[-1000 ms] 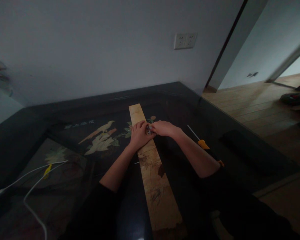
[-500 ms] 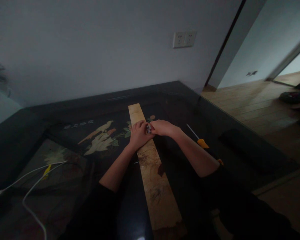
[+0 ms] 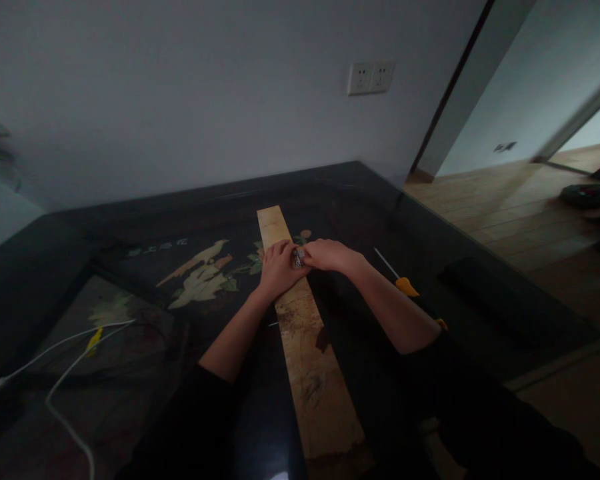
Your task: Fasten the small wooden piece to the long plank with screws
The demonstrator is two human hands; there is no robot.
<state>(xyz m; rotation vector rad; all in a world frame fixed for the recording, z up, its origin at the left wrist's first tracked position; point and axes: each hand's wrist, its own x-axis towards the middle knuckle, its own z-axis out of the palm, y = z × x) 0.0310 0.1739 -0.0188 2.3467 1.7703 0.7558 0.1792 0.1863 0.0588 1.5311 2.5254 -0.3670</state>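
Note:
A long pale wooden plank lies on a dark glossy table, running from near me toward the wall. My left hand rests on the plank about two thirds of the way up, fingers bent beside a small shiny metal piece. My right hand comes in from the right and pinches that same small piece against the plank. What the piece is cannot be made out in the dim light.
A screwdriver with a yellow handle lies on the table right of my right forearm. White cables run across the left side. The tabletop shows an inlaid bird-and-flower picture. Wall sockets sit above; a wood floor lies right.

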